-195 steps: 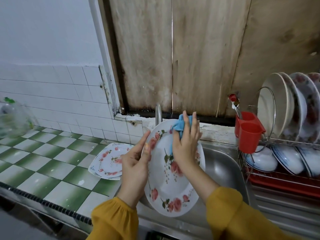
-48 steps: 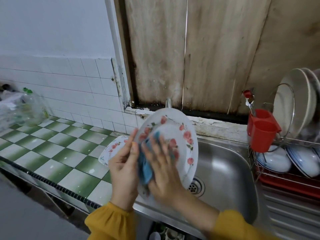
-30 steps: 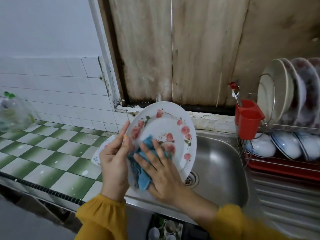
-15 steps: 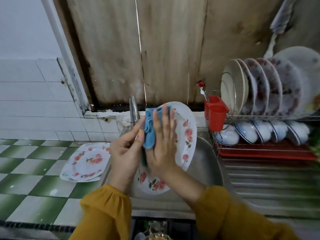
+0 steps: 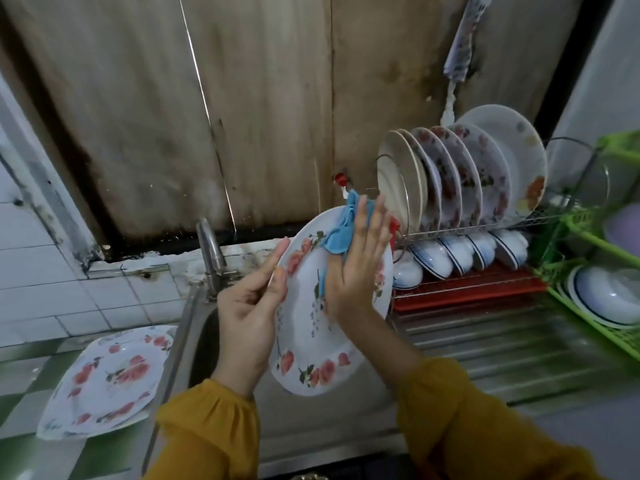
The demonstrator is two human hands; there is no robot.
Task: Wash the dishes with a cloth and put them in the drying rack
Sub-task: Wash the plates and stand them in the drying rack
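- left hand (image 5: 249,317) grips round glossy floral plate (image 5: 311,344) by its rim, fingers curled
- right hand (image 5: 360,268) flat, fingers straight, presses crumpled blue cloth (image 5: 339,233) on plate's upper face
- plate tilted above steel sink (image 5: 199,344)
- wire drying rack (image 5: 467,232) right of sink, dishes upright
- stacked plates (image 5: 104,379) left of sink

rack (image 5: 485,226) packed w/ plates (image 5: 450,178), sink (image 5: 202,341) prob. free

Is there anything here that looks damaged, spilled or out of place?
Nothing is spilled or toppled. The wooden board behind the tap is darkly stained along its bottom edge, and the white ledge beneath looks chipped. The plate being wiped looks intact.
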